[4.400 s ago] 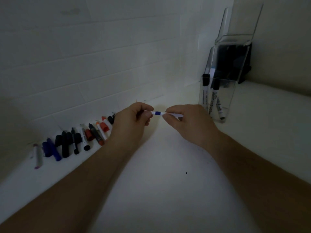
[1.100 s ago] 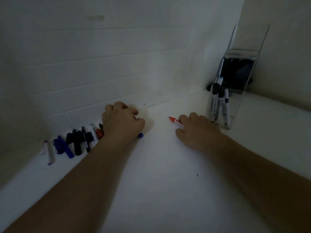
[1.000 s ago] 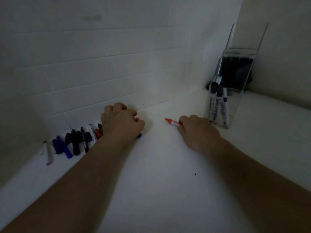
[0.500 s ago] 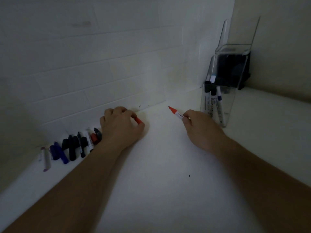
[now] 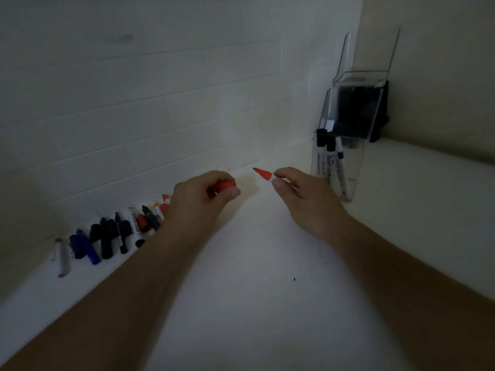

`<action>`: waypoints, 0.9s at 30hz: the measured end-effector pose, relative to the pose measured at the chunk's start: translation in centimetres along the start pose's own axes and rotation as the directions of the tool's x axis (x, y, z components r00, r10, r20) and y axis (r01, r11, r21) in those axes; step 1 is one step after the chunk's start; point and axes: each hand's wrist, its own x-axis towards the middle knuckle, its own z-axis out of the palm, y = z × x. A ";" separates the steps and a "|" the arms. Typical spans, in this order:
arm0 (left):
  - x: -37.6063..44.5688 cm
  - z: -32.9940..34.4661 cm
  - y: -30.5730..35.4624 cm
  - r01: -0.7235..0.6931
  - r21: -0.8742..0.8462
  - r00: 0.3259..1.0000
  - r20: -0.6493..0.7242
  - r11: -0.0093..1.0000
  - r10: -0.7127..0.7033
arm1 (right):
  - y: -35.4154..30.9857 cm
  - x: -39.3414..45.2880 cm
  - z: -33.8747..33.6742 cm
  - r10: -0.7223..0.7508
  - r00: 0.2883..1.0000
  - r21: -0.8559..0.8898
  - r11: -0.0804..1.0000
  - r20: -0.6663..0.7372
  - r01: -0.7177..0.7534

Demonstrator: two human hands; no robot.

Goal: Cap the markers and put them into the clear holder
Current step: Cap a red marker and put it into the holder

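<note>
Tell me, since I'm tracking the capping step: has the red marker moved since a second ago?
Yes. The red marker in the right hand has risen off the counter, its tip now pointing up-left, still left of the clear holder.

- No readable text anywhere; frame is dim and soft.
- Markers standing inside the clear holder [image 5: 356,167] carry dark print along their white barrels [image 5: 321,163]: characters too small and blurred to make out.
- Loose markers [image 5: 115,234] well left of the holder: no legible labels.
</note>
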 end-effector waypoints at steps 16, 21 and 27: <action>-0.1 0.8 0.4 -0.156 0.057 0.986 0.063 0.986 0.153 | -0.1 -0.1 0.4 -0.206 0.977 -0.234 0.949 0.048 0.212; -0.2 0.9 0.5 -0.182 0.109 0.967 0.200 0.977 0.158 | -0.7 0.0 0.1 -0.272 0.961 -0.307 0.911 0.056 0.276; -0.4 1.2 0.6 -0.176 0.125 0.965 0.218 0.976 0.146 | -0.6 -0.1 0.3 -0.270 0.960 -0.298 0.912 0.079 0.282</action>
